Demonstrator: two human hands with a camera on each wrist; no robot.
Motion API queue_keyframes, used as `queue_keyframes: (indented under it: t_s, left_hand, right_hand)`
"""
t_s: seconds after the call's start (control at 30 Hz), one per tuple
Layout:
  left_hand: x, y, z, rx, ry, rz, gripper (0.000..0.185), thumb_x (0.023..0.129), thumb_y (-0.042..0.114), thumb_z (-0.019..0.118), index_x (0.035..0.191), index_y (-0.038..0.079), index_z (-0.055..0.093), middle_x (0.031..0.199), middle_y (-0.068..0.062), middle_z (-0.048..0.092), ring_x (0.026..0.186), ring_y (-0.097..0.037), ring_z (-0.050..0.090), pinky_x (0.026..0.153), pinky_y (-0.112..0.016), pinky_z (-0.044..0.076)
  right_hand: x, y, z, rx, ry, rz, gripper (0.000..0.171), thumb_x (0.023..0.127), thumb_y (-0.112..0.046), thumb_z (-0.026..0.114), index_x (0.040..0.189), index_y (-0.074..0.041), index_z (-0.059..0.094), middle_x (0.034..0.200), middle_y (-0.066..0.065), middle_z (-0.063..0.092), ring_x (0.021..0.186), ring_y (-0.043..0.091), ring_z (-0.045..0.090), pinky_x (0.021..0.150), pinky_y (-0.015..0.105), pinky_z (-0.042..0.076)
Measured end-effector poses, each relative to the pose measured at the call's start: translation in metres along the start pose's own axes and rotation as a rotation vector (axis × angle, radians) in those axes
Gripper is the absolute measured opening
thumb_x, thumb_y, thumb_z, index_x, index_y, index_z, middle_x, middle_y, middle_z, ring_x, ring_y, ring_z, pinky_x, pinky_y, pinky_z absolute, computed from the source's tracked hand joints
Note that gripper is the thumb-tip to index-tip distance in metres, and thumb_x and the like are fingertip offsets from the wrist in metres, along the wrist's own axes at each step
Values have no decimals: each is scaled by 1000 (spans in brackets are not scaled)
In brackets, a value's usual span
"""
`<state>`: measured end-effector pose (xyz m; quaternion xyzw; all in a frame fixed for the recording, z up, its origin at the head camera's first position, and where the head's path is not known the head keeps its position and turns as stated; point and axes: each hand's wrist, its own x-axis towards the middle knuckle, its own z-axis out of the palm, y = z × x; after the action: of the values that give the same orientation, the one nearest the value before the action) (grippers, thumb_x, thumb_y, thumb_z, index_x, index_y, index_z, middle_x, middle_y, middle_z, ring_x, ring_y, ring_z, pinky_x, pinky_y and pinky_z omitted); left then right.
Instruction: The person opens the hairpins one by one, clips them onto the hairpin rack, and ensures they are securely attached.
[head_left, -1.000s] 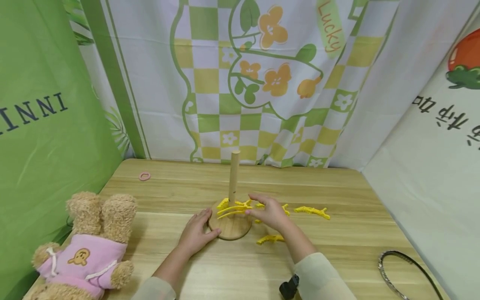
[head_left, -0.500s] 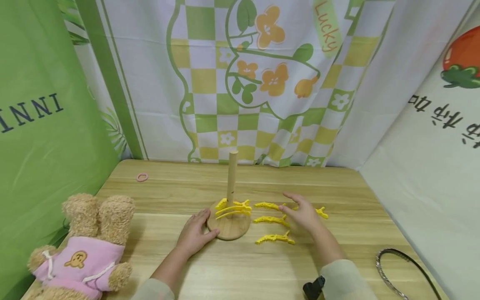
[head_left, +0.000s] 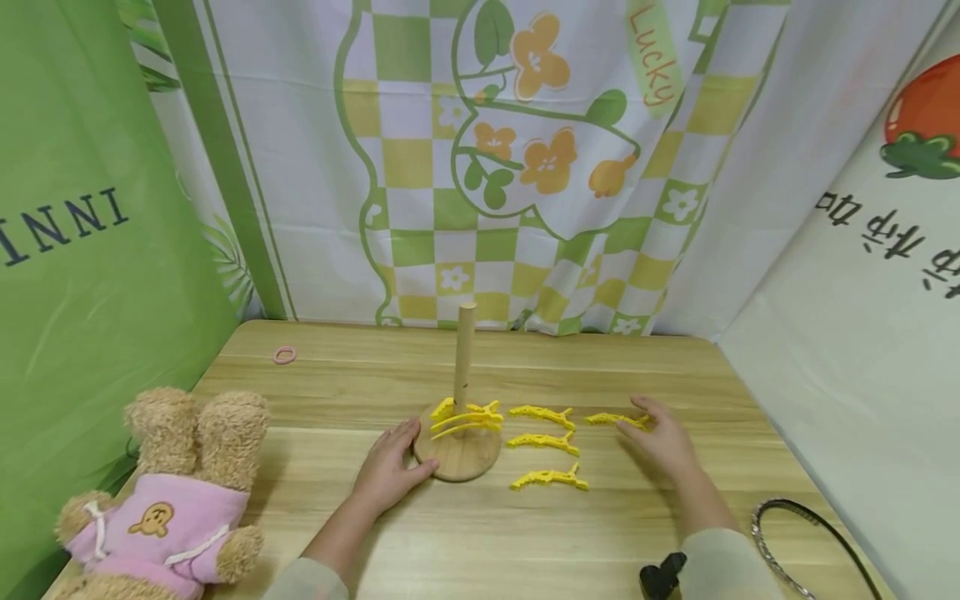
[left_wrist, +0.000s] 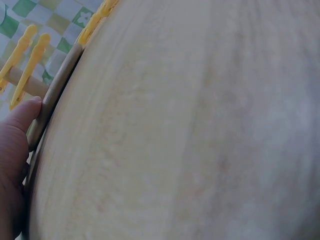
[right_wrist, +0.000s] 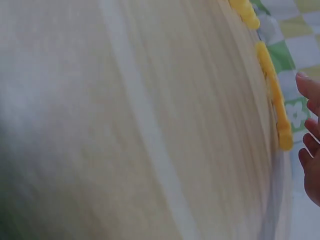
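Observation:
My left hand (head_left: 390, 471) holds the rim of a round wooden base with an upright post (head_left: 465, 358), thumb at the front and fingers at the left. In the left wrist view its thumb touches the base's edge. Yellow alligator hair clips (head_left: 468, 419) sit low on the post, above the base. My right hand (head_left: 663, 437) hovers at a yellow hair clip (head_left: 603, 418) lying on the table at the far right, thumb and forefinger spread around its end. The right wrist view shows that clip (right_wrist: 275, 95) apart from the fingers.
Three more yellow clips (head_left: 547, 477) lie in a column right of the base. A plush bear (head_left: 168, 508) lies at the left, a pink ring (head_left: 284, 356) at the back left. A dark headband (head_left: 768, 542) is at the right. Curtains enclose the table (head_left: 360, 358).
My right hand has let go of a hair clip at the post and moved right, past the column of clips, to the rightmost clip. My left hand has stayed at the base.

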<state>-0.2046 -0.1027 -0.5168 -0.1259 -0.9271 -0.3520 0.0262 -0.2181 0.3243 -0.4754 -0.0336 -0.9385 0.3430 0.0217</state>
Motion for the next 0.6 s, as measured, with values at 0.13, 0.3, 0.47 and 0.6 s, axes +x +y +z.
queue_keyframes:
  t_s: [0.13, 0.3, 0.47, 0.6]
  left_hand:
    - [0, 0, 0, 4, -1, -3, 74, 75, 51, 57, 133, 11, 34, 139, -4, 33, 130, -22, 28, 111, -40, 15]
    - [-1, 0, 0, 11, 0, -4, 74, 75, 51, 57, 133, 11, 34, 139, -4, 34, 130, -22, 28, 111, -39, 15]
    - [-1, 0, 0, 4, -2, -8, 74, 75, 52, 57, 133, 12, 34, 139, -4, 34, 130, -22, 28, 111, -41, 15]
    - [-1, 1, -1, -2, -7, -13, 74, 75, 52, 57, 133, 12, 34, 139, -3, 33, 130, -21, 27, 110, -41, 16]
  right_hand:
    - [-1, 15, -3, 94, -34, 52, 76, 78, -47, 55, 137, -11, 24, 139, 18, 26, 121, 39, 33, 97, 52, 34]
    - [0, 27, -5, 130, -87, 61, 80, 80, -41, 57, 138, -6, 15, 140, 22, 23, 127, 38, 25, 103, 51, 25]
    - [1, 30, -7, 60, -121, 32, 76, 82, -41, 53, 137, -3, 16, 140, 23, 21, 127, 40, 23, 103, 52, 24]
    - [1, 31, -7, 26, -108, 9, 70, 84, -38, 52, 136, -2, 22, 138, 24, 26, 124, 41, 26, 101, 53, 26]
